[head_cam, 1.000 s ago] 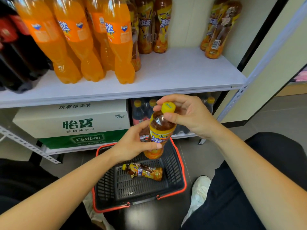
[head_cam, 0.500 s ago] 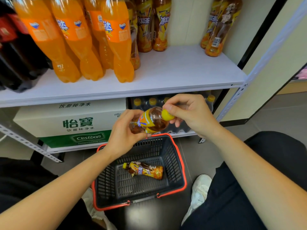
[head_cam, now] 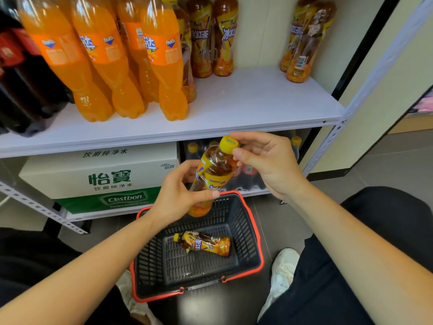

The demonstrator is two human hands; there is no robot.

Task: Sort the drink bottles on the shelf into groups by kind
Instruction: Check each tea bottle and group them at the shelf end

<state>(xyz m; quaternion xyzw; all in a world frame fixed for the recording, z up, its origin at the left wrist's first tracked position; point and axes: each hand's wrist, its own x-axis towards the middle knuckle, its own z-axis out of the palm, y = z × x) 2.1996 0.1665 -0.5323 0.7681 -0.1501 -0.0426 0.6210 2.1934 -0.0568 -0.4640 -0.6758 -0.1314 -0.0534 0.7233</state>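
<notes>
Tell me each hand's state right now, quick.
The left hand is closed, gripping the tea bottle around its middle.
The right hand is closed, pinching the same bottle's yellow cap.

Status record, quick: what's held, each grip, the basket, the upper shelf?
held: yellow-capped plastic iced-tea bottle, tilted over basket
left-hand grip: holds its lower body
right-hand grip: pinches its cap end
red-rimmed black plastic basket: second iced-tea bottle, lying down
white shelf: orange soda bottles, upright iced-tea bottles
</notes>
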